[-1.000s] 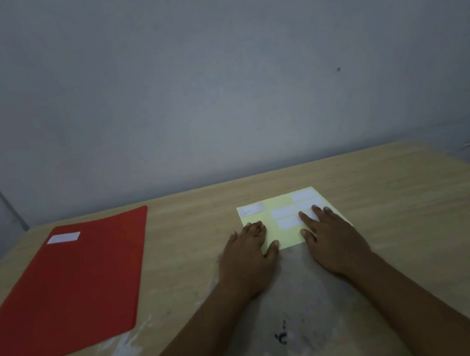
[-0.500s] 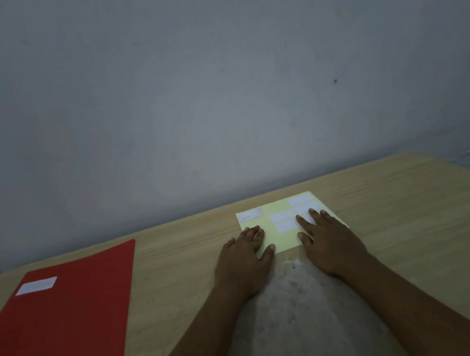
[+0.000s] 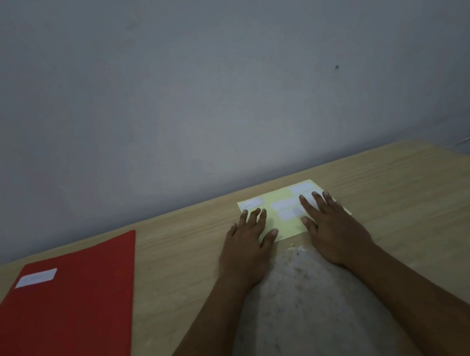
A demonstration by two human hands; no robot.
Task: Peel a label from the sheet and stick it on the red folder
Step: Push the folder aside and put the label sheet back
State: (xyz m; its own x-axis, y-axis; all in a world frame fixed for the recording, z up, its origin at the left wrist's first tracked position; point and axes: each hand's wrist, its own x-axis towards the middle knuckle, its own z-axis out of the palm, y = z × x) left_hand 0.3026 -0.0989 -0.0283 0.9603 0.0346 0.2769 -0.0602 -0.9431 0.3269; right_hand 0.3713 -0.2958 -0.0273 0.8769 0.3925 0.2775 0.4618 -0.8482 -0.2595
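Labels (image 3: 286,209), small white rectangles, sit on a pale yellow sheet (image 3: 286,229) lying on the far middle of the wooden surface (image 3: 177,250), and none looks lifted yet. Both hands lie flat and open on it, gripping nothing: the left hand (image 3: 246,243) covers the sheet's near left corner, the right hand (image 3: 333,229) spreads over its right half with a fingertip beside the middle labels. To me this is the very start of the peel; a corner has still to be picked up, the label pulled free, carried across and pressed down.

Well apart, at the near left, lies the red folder (image 3: 69,331). One white label (image 3: 36,278) already sits near its far left corner, so whether another is wanted I can only guess.

Faint marks show on the sheet's far left label (image 3: 251,204) and on the folder's, but the light is too dim to read any of it. No brand shows anywhere.
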